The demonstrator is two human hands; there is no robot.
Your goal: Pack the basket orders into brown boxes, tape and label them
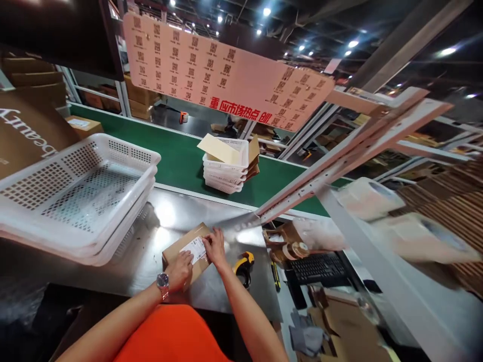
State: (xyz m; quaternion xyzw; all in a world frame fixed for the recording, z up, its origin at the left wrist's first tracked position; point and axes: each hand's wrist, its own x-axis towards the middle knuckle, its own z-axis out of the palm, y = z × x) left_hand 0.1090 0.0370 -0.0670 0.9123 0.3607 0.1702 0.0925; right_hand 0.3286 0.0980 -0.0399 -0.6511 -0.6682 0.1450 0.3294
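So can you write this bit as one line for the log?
left hand: on cardboard box | right hand: pressing white label | yellow tape dispenser: beside box

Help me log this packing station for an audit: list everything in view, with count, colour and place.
box: one, brown, on the table under both hands
label: one, white, on the box top
table: one, steel, in front of the person
near baskets: a nested stack, count unclear, white, left on the table
belt: one, green, behind the table
far baskets: a stack, white, on the belt, with cardboard in the top one
sign: one, pink with codes and red lettering, hanging overhead
tape gun: one, yellow and black, right of the box
keyboard: one, black, further right
watch: one, silver, on the left wrist
left hand: resting on the box
right hand: fingers on the label
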